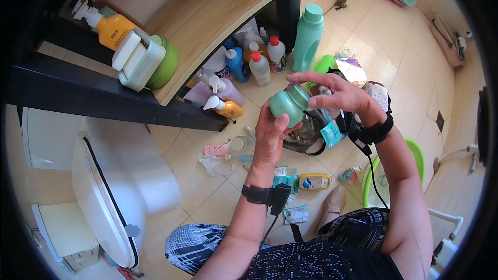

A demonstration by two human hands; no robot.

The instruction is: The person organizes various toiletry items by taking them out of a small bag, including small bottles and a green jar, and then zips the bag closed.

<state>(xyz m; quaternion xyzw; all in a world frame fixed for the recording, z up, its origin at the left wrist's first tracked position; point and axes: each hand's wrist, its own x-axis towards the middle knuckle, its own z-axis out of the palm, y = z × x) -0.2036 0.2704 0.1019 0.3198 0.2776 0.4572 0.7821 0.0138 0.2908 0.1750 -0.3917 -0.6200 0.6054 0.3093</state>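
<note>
My left hand [274,132] cups a round, mint-green jar [286,109] with the thumb on its near side. At the jar's top is a green screw lid [298,96]. My right hand [338,93] arches around that lid, thumb on one side and fingers on the other; whether it grips is not clear. Beneath the hands lies an open dark bag [301,138] with clear bottles inside. A teal packet [332,134] rests at the bag's edge. A tall green detergent bottle [308,39] stands beyond the jar.
Several bottles, including a blue one [237,64], stand under a wooden shelf [218,0]. A toilet [128,179] is at left. A yellow-rimmed box [315,181], sachets [295,214] and a glass jar [240,144] lie on the tiles. A green basin [418,155] sits at right.
</note>
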